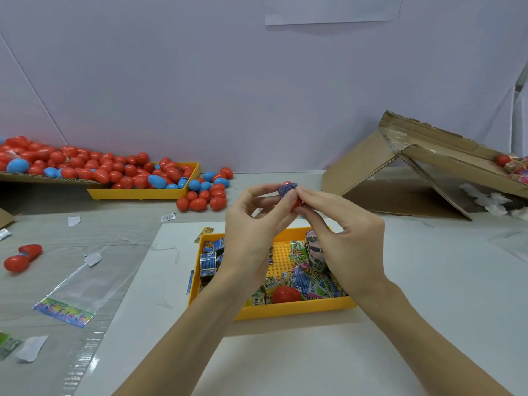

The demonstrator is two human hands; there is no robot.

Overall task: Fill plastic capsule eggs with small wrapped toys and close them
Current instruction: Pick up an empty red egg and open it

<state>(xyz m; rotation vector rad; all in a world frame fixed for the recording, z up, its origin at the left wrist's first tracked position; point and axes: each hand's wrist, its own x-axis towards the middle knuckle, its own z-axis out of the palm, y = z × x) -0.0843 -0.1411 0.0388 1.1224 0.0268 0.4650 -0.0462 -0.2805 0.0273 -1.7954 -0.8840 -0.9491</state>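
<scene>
Both hands are raised above a yellow tray of small wrapped toys. My left hand and my right hand meet on a red capsule egg with a blue wrapped toy sitting in its open top. Fingertips of both hands pinch the egg and toy. A red egg half lies in the tray among the wrappers. How the egg's other half sits is hidden by my fingers.
A second yellow tray and a cardboard sheet at the back left hold many red and blue eggs. An open red egg lies at left. Plastic bags lie front left. A collapsed cardboard box stands at right.
</scene>
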